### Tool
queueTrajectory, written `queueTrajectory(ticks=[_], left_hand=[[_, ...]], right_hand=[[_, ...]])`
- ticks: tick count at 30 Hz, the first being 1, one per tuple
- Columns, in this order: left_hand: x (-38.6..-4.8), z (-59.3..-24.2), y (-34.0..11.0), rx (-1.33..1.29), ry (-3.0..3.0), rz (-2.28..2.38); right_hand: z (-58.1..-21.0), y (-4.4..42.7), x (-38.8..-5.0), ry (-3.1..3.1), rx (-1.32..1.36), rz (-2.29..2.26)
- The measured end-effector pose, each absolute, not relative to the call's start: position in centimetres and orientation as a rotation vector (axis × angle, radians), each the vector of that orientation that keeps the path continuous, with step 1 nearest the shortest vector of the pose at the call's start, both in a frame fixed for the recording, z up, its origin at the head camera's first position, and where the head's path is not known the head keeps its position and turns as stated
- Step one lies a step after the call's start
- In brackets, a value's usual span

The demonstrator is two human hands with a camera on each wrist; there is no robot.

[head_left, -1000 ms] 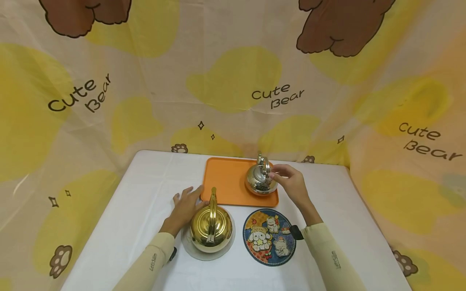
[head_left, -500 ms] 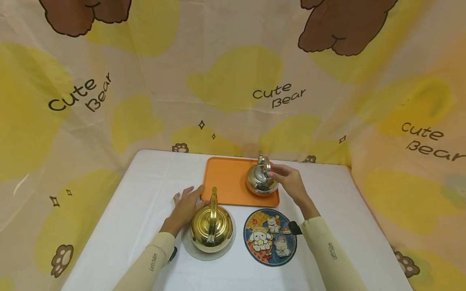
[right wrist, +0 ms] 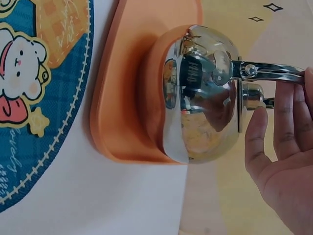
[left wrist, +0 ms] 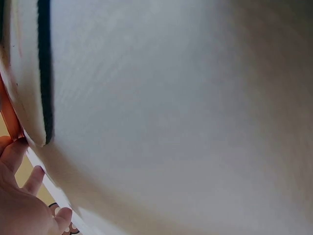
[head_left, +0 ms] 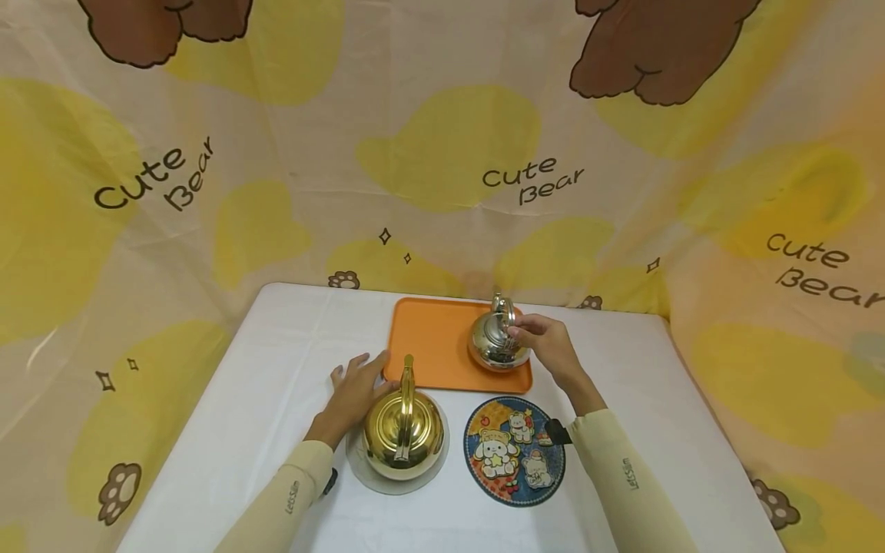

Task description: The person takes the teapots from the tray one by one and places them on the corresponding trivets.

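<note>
Right hand [head_left: 553, 352] has edged nearer the far kettle [head_left: 492, 352], apparently forming a hold; whether fingers clamp it, I cannot tell. Left hand [head_left: 354, 393]: fingers apart.

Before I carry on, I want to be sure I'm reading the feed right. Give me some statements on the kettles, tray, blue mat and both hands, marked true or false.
1. The silver kettle stands on the tray. True.
2. The blue mat lies to the right of the gold kettle. True.
3. The gold kettle is on the tray too. False: it stands on the pale mat.
4. The right hand is at the silver kettle's handle. True.
5. The left hand is on the blue mat. False: the left hand is beside the gold kettle, at the tray's near left corner.
</note>
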State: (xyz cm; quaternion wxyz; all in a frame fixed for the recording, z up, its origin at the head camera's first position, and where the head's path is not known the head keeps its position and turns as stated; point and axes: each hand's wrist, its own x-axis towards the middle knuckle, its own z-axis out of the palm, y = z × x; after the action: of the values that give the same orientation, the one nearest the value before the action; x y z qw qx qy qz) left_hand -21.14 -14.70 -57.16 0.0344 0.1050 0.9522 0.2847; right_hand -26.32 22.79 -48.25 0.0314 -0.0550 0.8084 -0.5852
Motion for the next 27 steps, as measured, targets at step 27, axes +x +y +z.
queueTrajectory(ticks=[27], left_hand=[[-21.0,-56.8,-14.6,0.342,2.956,0.879]], right_hand=[[-45.1,22.7,-23.2,2.438,-0.233,-1.936]])
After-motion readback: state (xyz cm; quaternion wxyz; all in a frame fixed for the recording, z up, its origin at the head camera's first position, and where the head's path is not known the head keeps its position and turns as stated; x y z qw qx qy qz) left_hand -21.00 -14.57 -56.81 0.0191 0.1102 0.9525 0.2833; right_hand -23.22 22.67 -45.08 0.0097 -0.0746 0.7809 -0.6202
